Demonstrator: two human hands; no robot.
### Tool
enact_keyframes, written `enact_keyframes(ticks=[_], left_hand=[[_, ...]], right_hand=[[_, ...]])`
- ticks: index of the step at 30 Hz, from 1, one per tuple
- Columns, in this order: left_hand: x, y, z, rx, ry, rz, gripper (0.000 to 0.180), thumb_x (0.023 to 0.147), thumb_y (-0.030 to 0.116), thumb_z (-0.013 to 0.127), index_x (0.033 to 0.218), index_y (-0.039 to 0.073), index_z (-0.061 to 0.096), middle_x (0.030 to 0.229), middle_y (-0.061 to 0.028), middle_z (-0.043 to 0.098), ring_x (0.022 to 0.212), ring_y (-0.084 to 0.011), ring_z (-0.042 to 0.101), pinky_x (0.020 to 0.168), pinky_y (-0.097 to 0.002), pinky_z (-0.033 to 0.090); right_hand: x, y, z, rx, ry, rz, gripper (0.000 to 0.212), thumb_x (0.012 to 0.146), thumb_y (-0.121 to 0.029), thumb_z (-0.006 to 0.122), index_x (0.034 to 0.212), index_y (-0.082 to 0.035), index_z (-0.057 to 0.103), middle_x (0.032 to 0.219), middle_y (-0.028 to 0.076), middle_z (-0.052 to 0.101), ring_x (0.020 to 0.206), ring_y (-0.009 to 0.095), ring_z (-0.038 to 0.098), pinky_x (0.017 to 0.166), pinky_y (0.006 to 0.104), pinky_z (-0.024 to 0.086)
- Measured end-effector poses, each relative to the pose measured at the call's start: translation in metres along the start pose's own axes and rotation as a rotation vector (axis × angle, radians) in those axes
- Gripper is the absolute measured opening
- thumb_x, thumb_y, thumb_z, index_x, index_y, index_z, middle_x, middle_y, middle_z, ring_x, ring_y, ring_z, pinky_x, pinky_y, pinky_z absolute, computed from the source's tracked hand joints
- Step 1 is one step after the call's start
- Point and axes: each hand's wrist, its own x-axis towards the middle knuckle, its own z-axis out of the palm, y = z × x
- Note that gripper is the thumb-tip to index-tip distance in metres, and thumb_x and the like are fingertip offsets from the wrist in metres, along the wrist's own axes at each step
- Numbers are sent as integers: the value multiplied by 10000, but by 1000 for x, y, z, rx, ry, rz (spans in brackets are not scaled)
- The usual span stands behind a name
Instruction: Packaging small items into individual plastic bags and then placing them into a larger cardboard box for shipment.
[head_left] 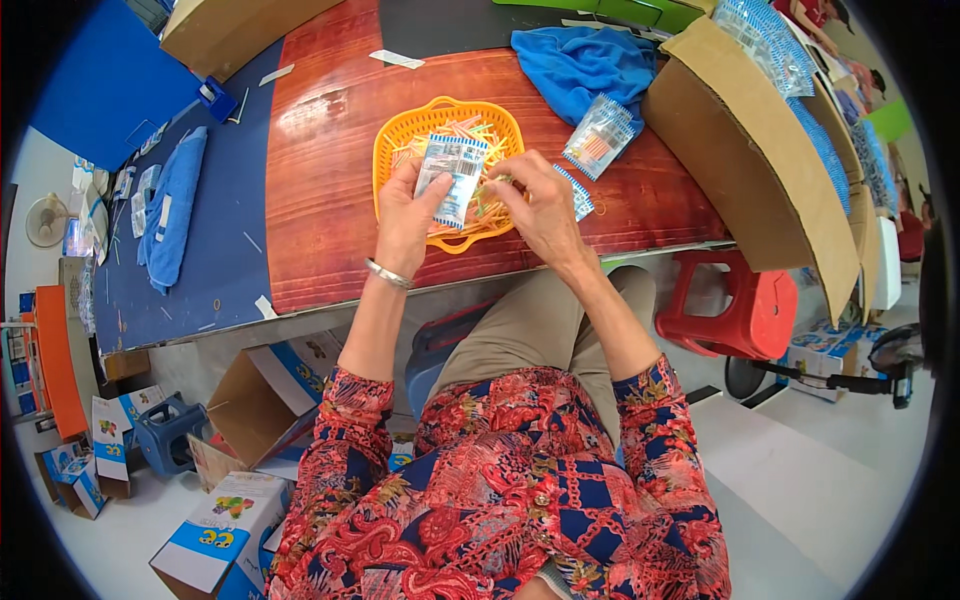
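My left hand (402,222) pinches a small clear plastic packet (462,160) with blue-striped ends and printing, thumb on its front. It is held over a yellow-orange plastic basket (381,160). Thin pastel-coloured sticks (470,128) fill the basket, pink, yellow and pale green among them. To the right of the packet, over the basket's right rim, my right hand (548,212) has its fingers curled and thumb and fingertips drawn together. What those fingertips hold, if anything, is too small to make out.
Two similar packets lie right of the basket: one with coloured sticks (600,138), another (576,194) partly behind my right hand. Beyond are a blue cloth (585,70) and a large open carton (740,150). A red stool (735,305) and several cartons stand below the table (320,170).
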Motion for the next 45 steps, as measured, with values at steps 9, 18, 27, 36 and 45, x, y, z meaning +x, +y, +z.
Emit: enact_keyframes(ticks=[9, 18, 27, 36, 45], left_hand=[[2, -15, 3, 437, 118, 299, 122, 953, 98, 637, 977, -20, 655, 810, 9, 640, 700, -56, 566, 593, -237, 479], [-2, -12, -5, 624, -9, 343, 193, 975, 129, 613, 898, -45, 643, 696, 0, 538, 629, -65, 449, 550, -260, 397], [-1, -12, -3, 617, -59, 357, 184, 969, 133, 618, 936, -44, 654, 714, -53, 571, 661, -85, 501, 588, -276, 429], [-9, 5, 9, 416, -211, 97, 231, 1006, 174, 573, 1064, -29, 666, 907, 8, 653, 814, -57, 567, 717, -231, 475], [4, 1, 7, 93, -142, 124, 314, 1045, 262, 502, 1133, 9, 665, 957, 25, 657, 871, -41, 571, 772, -221, 482]], right_hand=[[14, -17, -20, 132, 154, 129, 107, 847, -23, 690, 952, -3, 687, 868, 41, 629, 700, 100, 600, 598, 256, 465], [30, -18, -32, 213, 320, 31, 107, 858, 25, 676, 963, 5, 682, 911, 40, 629, 717, 80, 594, 611, 213, 473], [29, -25, -33, 109, 201, -121, 102, 866, 4, 677, 968, 7, 684, 902, 36, 640, 725, 76, 597, 600, 216, 480], [42, -23, -37, 167, -187, 172, 150, 891, -94, 671, 982, 24, 684, 866, 52, 663, 763, 104, 612, 627, 233, 479], [41, -37, -29, -33, -46, -79, 191, 883, -130, 679, 1027, -6, 685, 896, 85, 655, 843, 189, 604, 719, 325, 472]])
